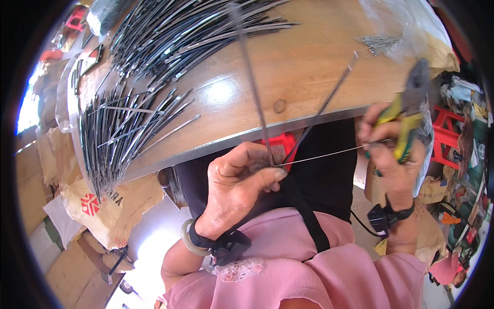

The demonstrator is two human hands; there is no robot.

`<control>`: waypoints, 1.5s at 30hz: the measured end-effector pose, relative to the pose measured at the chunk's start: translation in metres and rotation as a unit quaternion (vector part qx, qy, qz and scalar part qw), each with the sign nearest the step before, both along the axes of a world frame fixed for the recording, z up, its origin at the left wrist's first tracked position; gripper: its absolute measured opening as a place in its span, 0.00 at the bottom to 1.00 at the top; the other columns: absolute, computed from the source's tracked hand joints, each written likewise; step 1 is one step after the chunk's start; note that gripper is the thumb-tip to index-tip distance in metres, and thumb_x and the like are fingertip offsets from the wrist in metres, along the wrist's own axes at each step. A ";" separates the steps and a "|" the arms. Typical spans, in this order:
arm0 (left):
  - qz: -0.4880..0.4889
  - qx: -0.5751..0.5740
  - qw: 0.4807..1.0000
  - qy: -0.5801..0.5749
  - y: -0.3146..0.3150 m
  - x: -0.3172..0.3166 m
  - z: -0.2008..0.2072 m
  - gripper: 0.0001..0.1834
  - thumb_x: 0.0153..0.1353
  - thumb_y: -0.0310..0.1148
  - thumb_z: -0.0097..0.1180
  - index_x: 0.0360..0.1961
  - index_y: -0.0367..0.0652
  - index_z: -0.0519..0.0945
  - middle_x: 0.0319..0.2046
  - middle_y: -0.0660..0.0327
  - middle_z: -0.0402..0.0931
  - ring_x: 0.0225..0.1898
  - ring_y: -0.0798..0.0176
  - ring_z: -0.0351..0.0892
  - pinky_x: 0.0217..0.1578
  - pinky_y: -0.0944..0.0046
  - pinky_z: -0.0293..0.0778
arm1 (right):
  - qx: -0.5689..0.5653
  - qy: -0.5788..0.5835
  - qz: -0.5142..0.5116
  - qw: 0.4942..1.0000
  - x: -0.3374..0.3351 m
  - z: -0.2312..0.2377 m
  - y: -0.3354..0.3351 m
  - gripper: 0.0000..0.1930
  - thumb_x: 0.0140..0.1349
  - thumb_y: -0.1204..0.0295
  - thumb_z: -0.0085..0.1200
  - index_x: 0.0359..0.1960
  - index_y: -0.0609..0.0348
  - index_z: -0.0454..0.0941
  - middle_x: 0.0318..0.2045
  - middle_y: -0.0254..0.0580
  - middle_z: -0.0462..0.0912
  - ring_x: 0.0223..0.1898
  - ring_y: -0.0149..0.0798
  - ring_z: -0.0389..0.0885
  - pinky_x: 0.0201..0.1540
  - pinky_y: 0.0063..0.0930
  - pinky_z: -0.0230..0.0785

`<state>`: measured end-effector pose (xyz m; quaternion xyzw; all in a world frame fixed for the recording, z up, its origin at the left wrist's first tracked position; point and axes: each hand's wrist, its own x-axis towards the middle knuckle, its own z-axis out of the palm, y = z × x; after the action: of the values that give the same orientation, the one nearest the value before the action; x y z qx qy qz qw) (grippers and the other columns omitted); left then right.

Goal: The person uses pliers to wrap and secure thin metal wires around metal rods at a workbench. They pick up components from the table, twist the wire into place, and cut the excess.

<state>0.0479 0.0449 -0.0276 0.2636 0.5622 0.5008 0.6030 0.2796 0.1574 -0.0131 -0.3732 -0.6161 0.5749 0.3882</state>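
Observation:
My left hand (pixel 239 172) is closed in a pinch between thumb and fingers, just off the table's near edge. From the pinch two thin dark strips (pixel 252 85) rise and spread apart in a V; the right-hand strip (pixel 325 101) leans toward the table's right side. A thin pale wire (pixel 329 154) runs taut from the same pinch to my right hand (pixel 395 149). Wrapped in that hand are pliers (pixel 414 95) with yellow-green handles, jaws pointing up and blurred by motion. The right fingertips also seem to grip the wire's end.
A big heap of dark strips (pixel 170 41) covers the table's (pixel 303 56) far left, with a second bundle (pixel 118 136) nearer me. Several short wires (pixel 382 44) lie at the far right beside a clear plastic bag (pixel 406 23). A red stool (pixel 445 136) stands right.

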 end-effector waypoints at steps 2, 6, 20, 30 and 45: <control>-0.053 0.001 0.998 0.033 0.001 0.001 -0.004 0.09 0.56 0.16 0.61 0.38 0.34 0.78 0.26 0.65 0.79 0.23 0.77 0.74 0.26 0.76 0.70 | 0.022 -0.088 0.041 0.995 -0.004 -0.008 -0.007 0.08 0.54 0.78 0.61 0.36 0.65 0.80 0.44 0.46 0.78 0.41 0.34 0.78 0.45 0.27 0.70; -0.100 -0.080 0.992 -0.009 0.005 -0.001 0.002 0.10 0.57 0.16 0.59 0.40 0.35 0.77 0.23 0.66 0.78 0.20 0.79 0.69 0.21 0.76 0.62 | 0.029 -0.058 0.046 0.997 -0.028 -0.022 -0.014 0.09 0.57 0.74 0.66 0.36 0.64 0.81 0.36 0.39 0.82 0.37 0.31 0.79 0.43 0.23 0.70; -0.139 -0.137 0.979 -0.065 0.004 -0.008 0.000 0.09 0.57 0.15 0.57 0.38 0.34 0.75 0.21 0.63 0.76 0.16 0.77 0.66 0.17 0.75 0.59 | 0.093 -0.191 0.110 0.971 -0.021 0.002 -0.006 0.10 0.47 0.80 0.63 0.33 0.64 0.81 0.38 0.43 0.78 0.37 0.43 0.79 0.44 0.32 0.69; -0.142 -0.111 0.984 -0.011 -0.001 0.000 -0.001 0.08 0.57 0.16 0.59 0.36 0.34 0.74 0.20 0.66 0.74 0.17 0.78 0.68 0.18 0.74 0.61 | 0.369 -0.284 0.207 0.860 -0.027 0.002 0.018 0.15 0.35 0.78 0.63 0.29 0.65 0.77 0.41 0.45 0.76 0.39 0.51 0.70 0.46 0.42 0.63; -0.261 -0.088 0.960 -0.047 0.029 -0.013 0.014 0.15 0.61 0.30 0.62 0.47 0.35 0.79 0.29 0.63 0.79 0.30 0.69 0.77 0.33 0.69 0.73 | 0.373 -0.234 0.197 0.876 -0.036 0.004 -0.003 0.10 0.35 0.81 0.58 0.24 0.65 0.77 0.37 0.45 0.76 0.36 0.45 0.74 0.46 0.45 0.61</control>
<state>0.0352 0.0738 -0.0140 0.3235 0.4865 0.2863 0.7594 0.2441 0.1543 -0.0087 -0.1954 -0.9186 0.2628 0.2213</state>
